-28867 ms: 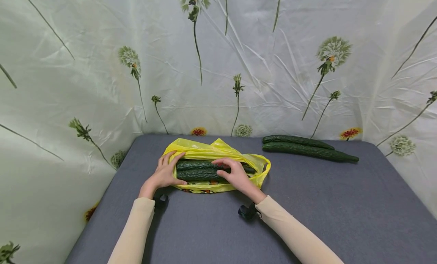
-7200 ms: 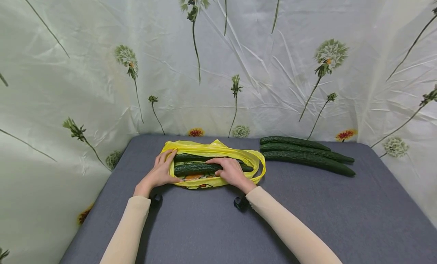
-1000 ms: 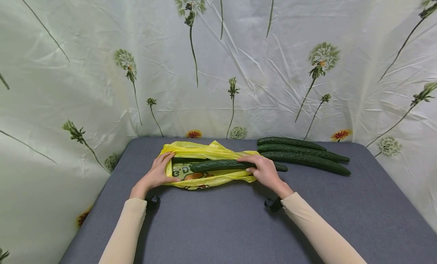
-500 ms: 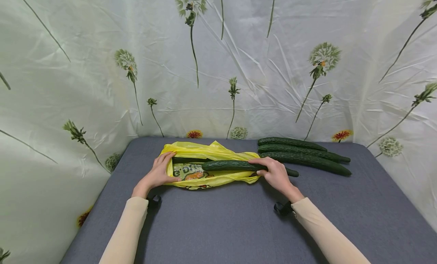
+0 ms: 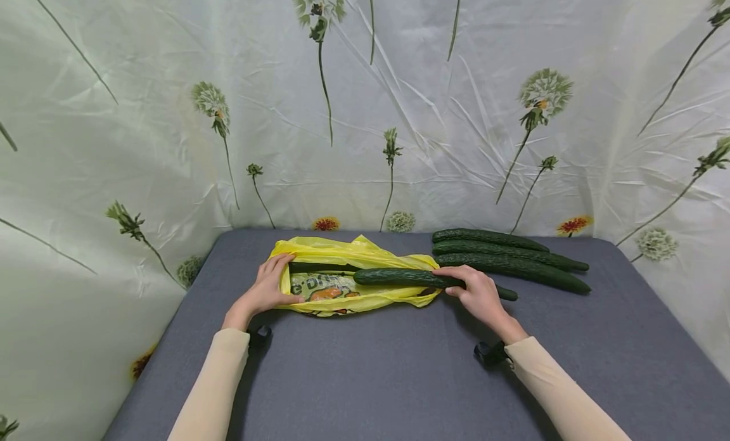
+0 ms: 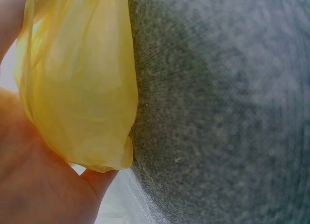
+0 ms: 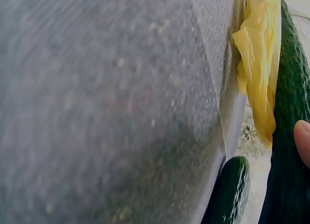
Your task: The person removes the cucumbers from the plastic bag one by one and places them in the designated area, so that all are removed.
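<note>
Clamping round a long, dark green, bumpy-skinned cucumber (image 5: 410, 277), the right hand (image 5: 478, 293) is gripping it toward its right end, thumb (image 7: 302, 141) pressing on the near side and fingers curling over the far side. The cucumber is lying lengthwise near the far half of the tabletop (image 5: 365, 377), its left part resting within the mouth of a crumpled yellow plastic bag (image 5: 325, 246) and its right end jutting past the bag. Whether its underside is touching the bag is not showing.

The left hand (image 5: 265, 289) is spreading at the bag's left end, its fingers reaching to the far rim and its thumb to the near rim, standing well apart with the mouth opening between them. Inside, a second dark green cucumber (image 5: 322, 267) is lying along the far wall, partly hiding under the plastic, and printed lettering and an orange shape are showing in front of it.

Toward the tabletop's far right corner, three dark green cucumbers (image 5: 510, 252) are lying side by side. Both forearms are stretching in from the near edge in beige sleeves (image 5: 561, 387).
</note>
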`<state>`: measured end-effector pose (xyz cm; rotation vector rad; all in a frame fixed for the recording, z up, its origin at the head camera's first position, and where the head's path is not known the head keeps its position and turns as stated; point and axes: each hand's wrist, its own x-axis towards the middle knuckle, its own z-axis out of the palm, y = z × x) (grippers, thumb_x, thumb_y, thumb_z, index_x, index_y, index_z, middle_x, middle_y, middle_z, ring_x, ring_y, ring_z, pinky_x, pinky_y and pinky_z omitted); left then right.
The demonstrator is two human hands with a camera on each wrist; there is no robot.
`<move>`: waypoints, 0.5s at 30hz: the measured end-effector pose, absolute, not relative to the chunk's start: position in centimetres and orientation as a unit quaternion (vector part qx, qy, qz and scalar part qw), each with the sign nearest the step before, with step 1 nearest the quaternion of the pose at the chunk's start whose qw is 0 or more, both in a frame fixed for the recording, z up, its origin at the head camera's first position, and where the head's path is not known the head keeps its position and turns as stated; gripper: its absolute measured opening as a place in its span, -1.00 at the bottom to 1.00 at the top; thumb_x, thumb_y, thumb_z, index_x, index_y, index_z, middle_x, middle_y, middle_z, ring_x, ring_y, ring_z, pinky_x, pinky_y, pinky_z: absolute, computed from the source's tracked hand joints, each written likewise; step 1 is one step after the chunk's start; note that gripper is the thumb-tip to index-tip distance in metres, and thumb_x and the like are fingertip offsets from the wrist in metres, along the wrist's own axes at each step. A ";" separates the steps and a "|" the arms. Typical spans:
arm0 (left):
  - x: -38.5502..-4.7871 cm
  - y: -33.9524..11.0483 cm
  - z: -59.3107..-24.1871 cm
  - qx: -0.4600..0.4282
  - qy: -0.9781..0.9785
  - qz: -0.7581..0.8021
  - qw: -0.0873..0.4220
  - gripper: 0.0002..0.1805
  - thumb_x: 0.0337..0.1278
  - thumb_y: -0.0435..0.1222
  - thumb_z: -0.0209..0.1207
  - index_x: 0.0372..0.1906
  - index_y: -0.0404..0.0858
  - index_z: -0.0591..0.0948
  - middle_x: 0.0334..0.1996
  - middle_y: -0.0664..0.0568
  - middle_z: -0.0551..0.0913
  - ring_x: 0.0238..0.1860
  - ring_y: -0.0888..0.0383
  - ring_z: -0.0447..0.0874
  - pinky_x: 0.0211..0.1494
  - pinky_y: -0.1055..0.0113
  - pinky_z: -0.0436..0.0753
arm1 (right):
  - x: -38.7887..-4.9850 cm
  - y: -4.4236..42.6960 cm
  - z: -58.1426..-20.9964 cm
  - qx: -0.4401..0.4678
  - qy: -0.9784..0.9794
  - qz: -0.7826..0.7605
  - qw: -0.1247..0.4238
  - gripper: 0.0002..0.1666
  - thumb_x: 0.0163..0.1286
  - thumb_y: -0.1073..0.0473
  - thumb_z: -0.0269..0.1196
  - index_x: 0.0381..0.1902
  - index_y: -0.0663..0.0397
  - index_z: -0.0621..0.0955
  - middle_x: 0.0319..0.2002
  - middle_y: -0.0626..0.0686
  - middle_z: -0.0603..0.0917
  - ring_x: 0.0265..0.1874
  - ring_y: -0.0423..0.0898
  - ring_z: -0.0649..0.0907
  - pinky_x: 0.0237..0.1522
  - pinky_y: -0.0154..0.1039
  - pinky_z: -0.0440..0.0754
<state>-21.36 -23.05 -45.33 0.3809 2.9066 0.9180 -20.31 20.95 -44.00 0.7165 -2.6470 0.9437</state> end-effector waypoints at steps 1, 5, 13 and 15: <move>-21.3 -23.0 -45.3 0.122 0.945 0.301 0.035 0.07 -0.12 -0.08 0.45 0.45 -0.34 0.10 0.41 -0.32 -0.01 0.37 -0.34 -0.17 0.24 -0.34 0.07 | -20.3 21.1 -43.9 0.244 -0.906 0.323 0.121 -0.49 0.11 0.41 0.38 0.03 -0.06 0.68 -0.02 0.07 0.66 -0.18 0.03 0.64 -0.54 -0.25 0.31; -21.3 -22.9 -45.2 0.124 0.944 0.305 0.034 0.07 -0.12 -0.07 0.45 0.44 -0.35 0.11 0.40 -0.33 0.00 0.37 -0.34 -0.17 0.24 -0.36 0.06 | -20.1 21.7 -43.8 0.243 -0.907 0.322 0.125 -0.49 0.10 0.41 0.38 0.04 -0.05 0.68 -0.03 0.07 0.67 -0.25 0.00 0.63 -0.58 -0.26 0.26; -21.4 -23.0 -45.3 0.124 0.943 0.307 0.038 0.07 -0.11 -0.08 0.44 0.44 -0.35 0.10 0.41 -0.33 -0.01 0.37 -0.34 -0.18 0.24 -0.36 0.05 | -19.9 23.0 -43.9 0.237 -0.907 0.323 0.127 -0.49 0.10 0.43 0.38 0.04 0.00 0.67 -0.03 0.10 0.67 -0.35 -0.04 0.60 -0.59 -0.26 0.23; -21.3 -23.0 -45.3 0.123 0.943 0.308 0.038 0.07 -0.11 -0.08 0.44 0.44 -0.35 0.10 0.41 -0.33 -0.02 0.37 -0.34 -0.19 0.23 -0.36 0.05 | -19.9 23.3 -44.0 0.235 -0.908 0.323 0.125 -0.49 0.10 0.43 0.38 0.04 0.00 0.67 -0.04 0.10 0.66 -0.40 -0.05 0.57 -0.59 -0.26 0.22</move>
